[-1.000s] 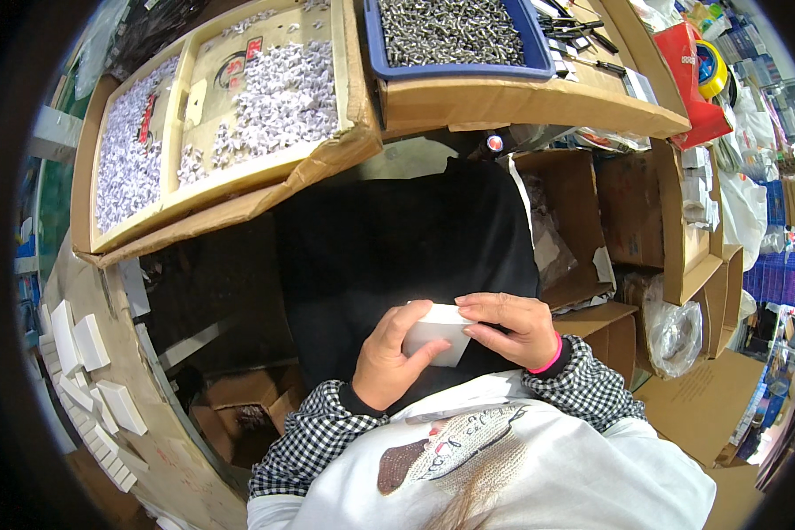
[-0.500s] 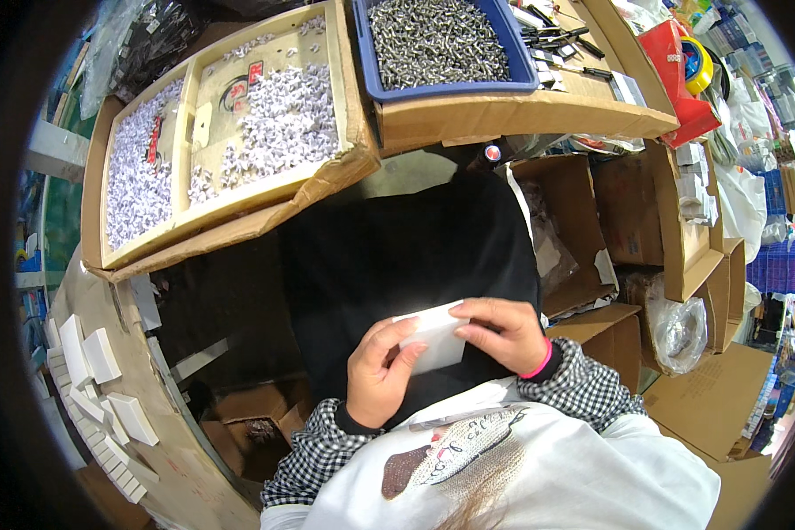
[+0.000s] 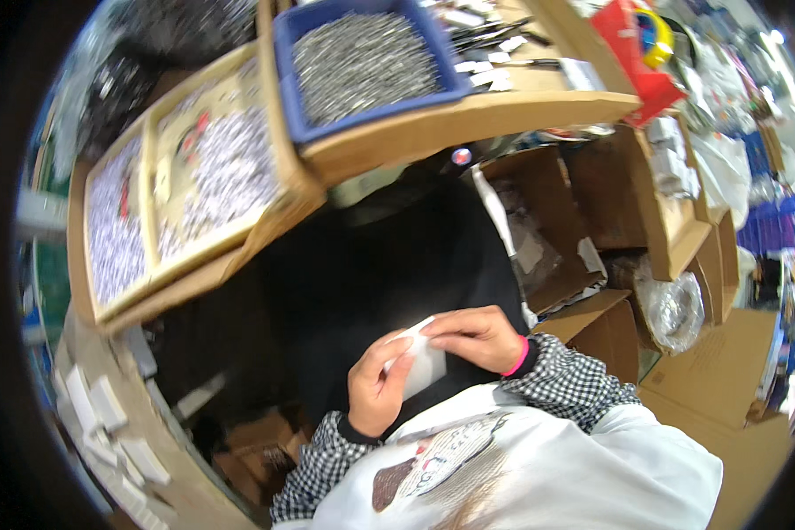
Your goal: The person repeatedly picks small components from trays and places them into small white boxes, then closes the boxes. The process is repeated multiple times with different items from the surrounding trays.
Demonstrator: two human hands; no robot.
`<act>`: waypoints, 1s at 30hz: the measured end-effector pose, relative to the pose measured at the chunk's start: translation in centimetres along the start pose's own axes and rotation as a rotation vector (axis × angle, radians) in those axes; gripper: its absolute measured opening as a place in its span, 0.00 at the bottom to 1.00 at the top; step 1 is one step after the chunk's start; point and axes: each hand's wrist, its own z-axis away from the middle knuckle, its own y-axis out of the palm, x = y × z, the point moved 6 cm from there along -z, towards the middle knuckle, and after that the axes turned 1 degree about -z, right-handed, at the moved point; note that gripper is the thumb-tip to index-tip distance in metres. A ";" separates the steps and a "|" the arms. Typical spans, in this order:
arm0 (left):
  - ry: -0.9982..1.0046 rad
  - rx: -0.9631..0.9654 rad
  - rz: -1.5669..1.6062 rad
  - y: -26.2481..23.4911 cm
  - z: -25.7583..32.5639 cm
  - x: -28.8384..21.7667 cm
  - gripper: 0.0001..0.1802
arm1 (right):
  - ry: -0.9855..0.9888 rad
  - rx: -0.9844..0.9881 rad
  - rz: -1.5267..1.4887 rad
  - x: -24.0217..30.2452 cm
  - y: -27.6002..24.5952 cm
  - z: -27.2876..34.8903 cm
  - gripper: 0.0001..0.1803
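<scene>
Both hands hold a small flat white box (image 3: 425, 364) above the black cloth on my lap. My left hand (image 3: 375, 389) is closed on its left side, the thumb lying across the face. On the opposite side, my right hand (image 3: 481, 336) pinches the upper edge between thumb and fingers. The box is tilted, and fingers cover its upper corners. Motion blurs it slightly, so I cannot tell whether its end flap is folded in.
Ahead on the left, a divided wooden tray (image 3: 154, 256) holds small whitish parts. A blue bin (image 3: 375, 115) of metal pieces stands beside it. Flat white boxes (image 3: 106, 402) lie on the left-hand table. Open cardboard boxes (image 3: 609, 327) and a plastic bag (image 3: 675, 309) are to the right.
The whole view has turned and shifted. My right fingers have drawn together at the box's upper edge, and the box is more tilted. Both hands still hold it.
</scene>
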 end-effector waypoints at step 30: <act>-0.082 -0.114 0.084 0.6 -0.9 -1.1 0.14 | -0.053 -0.987 -0.073 13.7 -33.5 -5.1 0.12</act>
